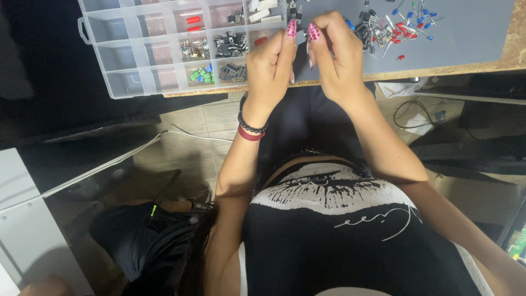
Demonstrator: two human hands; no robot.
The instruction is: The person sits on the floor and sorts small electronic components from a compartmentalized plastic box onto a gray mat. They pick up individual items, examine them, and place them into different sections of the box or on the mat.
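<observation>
Two hands are raised together at the near edge of the table (493, 63), fingertips meeting above it. The left hand (268, 68) is curled, its thumb and forefinger pinched narrow beside those of the right hand (337, 57). Whatever is pinched between them cannot be made out; only a thin pale sliver is seen below the right fingers (313, 33), too small to be identified. Just left of the left hand, a clear plastic compartment box (137, 55) is set on the table, several cells filled with small dark, red and green parts. Just right of the right hand, a loose heap of small electronic components (389, 27), red, blue and black with wire legs, is spread on a grey mat (466, 33). A black bead bracelet (251, 127) and a red band are worn on the left wrist.
</observation>
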